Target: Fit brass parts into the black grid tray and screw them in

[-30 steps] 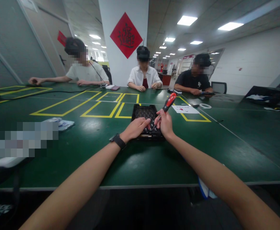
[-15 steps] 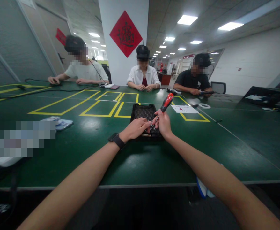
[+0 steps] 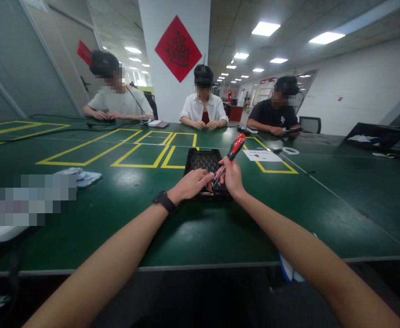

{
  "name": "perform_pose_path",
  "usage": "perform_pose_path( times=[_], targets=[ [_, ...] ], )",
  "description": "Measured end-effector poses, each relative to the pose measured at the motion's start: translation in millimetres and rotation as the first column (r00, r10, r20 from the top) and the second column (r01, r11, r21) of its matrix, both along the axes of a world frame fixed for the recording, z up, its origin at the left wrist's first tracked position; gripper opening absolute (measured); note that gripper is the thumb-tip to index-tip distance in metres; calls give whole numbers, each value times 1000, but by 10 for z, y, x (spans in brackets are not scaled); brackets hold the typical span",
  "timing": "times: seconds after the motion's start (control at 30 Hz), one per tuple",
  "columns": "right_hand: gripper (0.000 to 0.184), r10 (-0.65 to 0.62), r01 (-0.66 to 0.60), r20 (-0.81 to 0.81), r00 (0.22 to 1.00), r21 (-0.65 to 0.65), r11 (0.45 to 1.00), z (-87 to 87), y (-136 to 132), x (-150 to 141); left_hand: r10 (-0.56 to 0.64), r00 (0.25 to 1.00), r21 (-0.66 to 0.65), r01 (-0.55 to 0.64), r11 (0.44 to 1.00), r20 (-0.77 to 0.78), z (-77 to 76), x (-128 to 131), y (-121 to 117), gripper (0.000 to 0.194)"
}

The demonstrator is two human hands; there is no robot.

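In front of me on the green table lies an open black plastic case [image 3: 205, 157] with a bumpy, textured inside. My right hand [image 3: 233, 177] is wrapped round a screwdriver with a red and black handle [image 3: 237, 146]. Its handle leans up and away to the right, and its thin metal shaft [image 3: 219, 176] points down into the near part of the case. My left hand [image 3: 193, 183], wearing a black watch [image 3: 165, 200], rests over the case's near left side. Its fingers are bent together close to the screwdriver's tip; whatever they hold is hidden.
Yellow tape rectangles [image 3: 136, 155] mark the table. A white paper sheet [image 3: 262, 156] and a roll of white tape [image 3: 290, 151] lie right of the case. Blue-white packets [image 3: 87, 177] are at left. Across the table sit three people, with black cables [image 3: 59, 131] near the left one.
Both my hands and the screwdriver keep nearly the same pose at the case. The view has shifted slightly. The person at far left has drawn an outstretched hand back in.
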State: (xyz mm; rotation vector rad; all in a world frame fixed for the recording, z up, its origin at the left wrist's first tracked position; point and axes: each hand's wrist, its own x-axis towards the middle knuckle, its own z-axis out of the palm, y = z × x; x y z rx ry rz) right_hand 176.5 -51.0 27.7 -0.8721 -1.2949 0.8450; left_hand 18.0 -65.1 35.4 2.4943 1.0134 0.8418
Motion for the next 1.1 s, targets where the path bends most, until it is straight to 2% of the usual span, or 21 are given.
perform_pose_path(
  times=[0.2,0.53,1.1],
  targets=[
    [41,4,-4,-6,1000,-9,1000,-6,6,3,20,1000,-29,-20,999,8,21,1,-32,65],
    [38,-3,2,-28,1000,-15,1000,-3,11,5,8,998,-30,-6,1000,64,-33,-16,16,69],
    [38,12,-13,-27,1000,-32,999,-35,64,14,-5,1000,49,4,999,30,-58,-18,60,70]
  ],
)
